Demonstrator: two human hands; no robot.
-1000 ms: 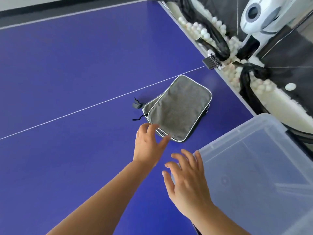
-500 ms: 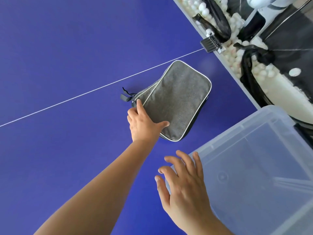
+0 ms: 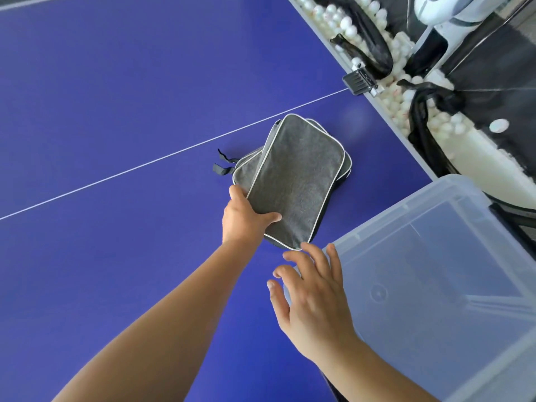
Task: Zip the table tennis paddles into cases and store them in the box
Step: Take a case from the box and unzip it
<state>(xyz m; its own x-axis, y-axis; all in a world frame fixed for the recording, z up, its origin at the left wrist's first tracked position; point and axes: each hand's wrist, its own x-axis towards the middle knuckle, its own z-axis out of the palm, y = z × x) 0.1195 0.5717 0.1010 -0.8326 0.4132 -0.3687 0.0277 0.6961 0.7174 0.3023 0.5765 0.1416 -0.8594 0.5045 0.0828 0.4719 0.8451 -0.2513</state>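
**Left hand grips the top paddle case; right hand hovers spread by the box**

Two grey paddle cases lie stacked on the blue table tennis table (image 3: 116,97). The upper case (image 3: 295,181) has white piping around its edge and sits skewed across the lower case (image 3: 245,172), so the lower one shows at the left corner and as a thin rim along the far right edge. Two black zipper pull tabs (image 3: 222,163) stick out from the left of the pile onto the table surface. The stack rests just on the near side of the white centre line (image 3: 145,166) and close to the table's right edge.

The left hand (image 3: 245,220) grasps the upper case at its near left corner: the thumb presses on the top fabric, while the fingers (image 3: 236,195) curl around the side edge, their tips hidden beneath. The right hand (image 3: 311,297) is spread, fingers splayed and holding nothing, hovering just short of the case's nearest corner and next to the box.

The clear plastic storage box (image 3: 435,216) stands to the right of the cases, at the table's corner; nothing can be made out inside it. Beyond the table edge, a black clamp (image 3: 359,82) grips the rim, and a dark catch net holds many white balls (image 3: 345,21).
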